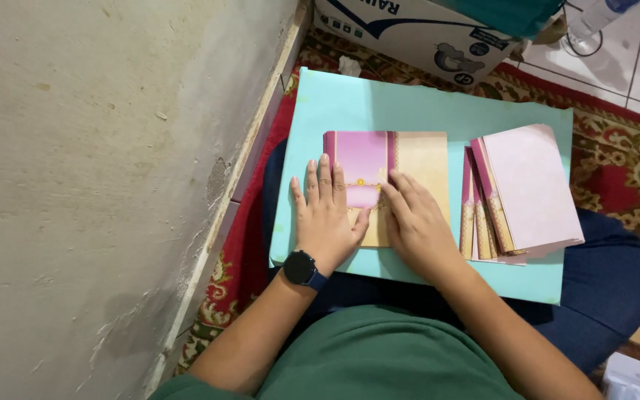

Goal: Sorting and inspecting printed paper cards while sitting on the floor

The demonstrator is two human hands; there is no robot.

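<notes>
- the left hand (325,215) lies flat, palm down, fingers straight and close together, pointing away from the body; it presses on the card (387,174) at its left part and grips nothing.
- a dark watch (301,268) sits on the left wrist.
- the right hand (416,218) rests palm down on the card's lower middle, fingers loosely spread and angled up-left, fingertips at the card's fold; it clamps on nothing.
- the two hands lie side by side, thumbs nearly touching.
- the card, pink on the left and tan on the right, lies flat on a pale blue board (424,104) across the lap.
- a stack (524,192) of pink cards lies just right of the card, on the same board.
- a patterned red rug (624,159) lies under it all; a wall (98,163) stands to the left.
</notes>
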